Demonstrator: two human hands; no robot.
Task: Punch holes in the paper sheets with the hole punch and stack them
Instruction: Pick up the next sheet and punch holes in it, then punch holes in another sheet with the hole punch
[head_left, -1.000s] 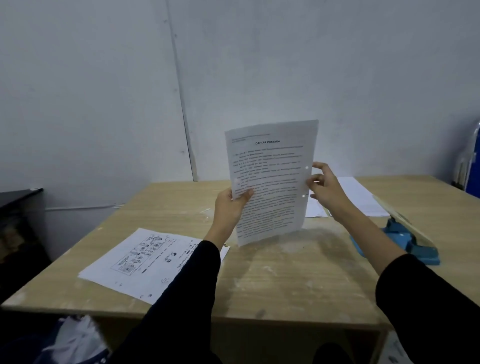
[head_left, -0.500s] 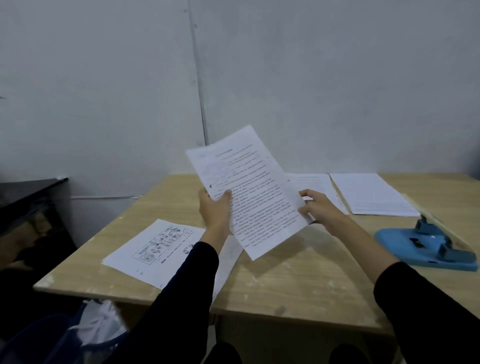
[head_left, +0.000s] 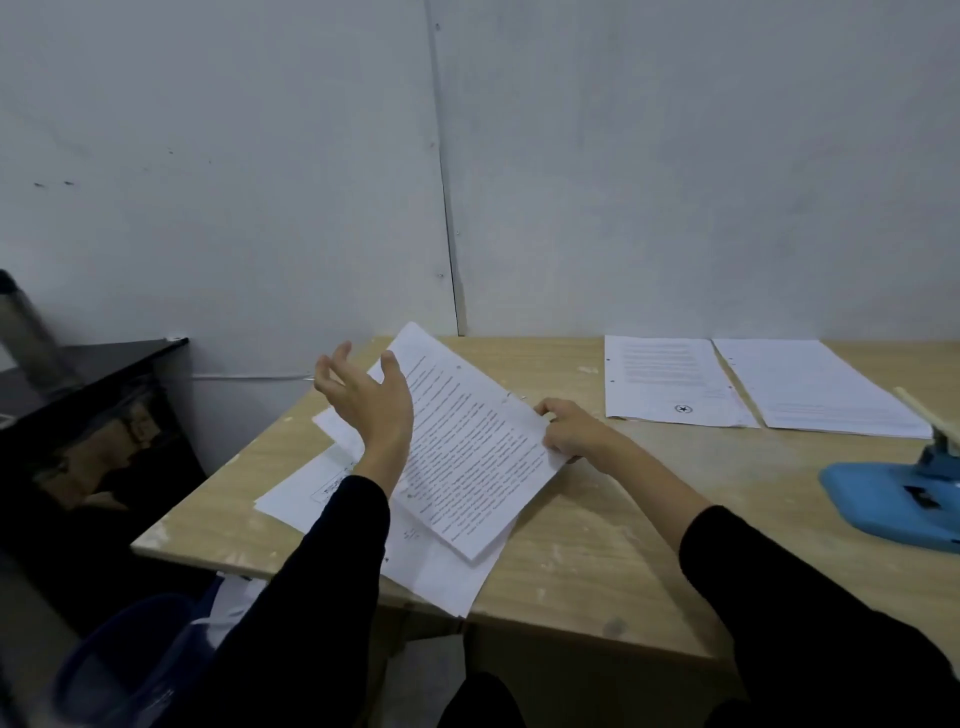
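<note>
A printed paper sheet (head_left: 470, 447) with punched holes along its far right edge lies tilted over the stack of sheets (head_left: 441, 577) at the table's left front. My right hand (head_left: 569, 431) grips the sheet's right edge. Just left of the sheet, my left hand (head_left: 366, 402) is raised, fingers spread, holding nothing. The blue hole punch (head_left: 898, 499) stands at the far right of the table, away from both hands.
Two more paper piles (head_left: 670, 379) (head_left: 815, 387) lie side by side at the back right of the wooden table (head_left: 597, 561). A black cabinet (head_left: 88, 405) stands left of the table, and a blue bin (head_left: 124, 660) sits below its left corner.
The sheet came down from in front of me to the left stack. My left hand let go of it and opened. The view swung left.
</note>
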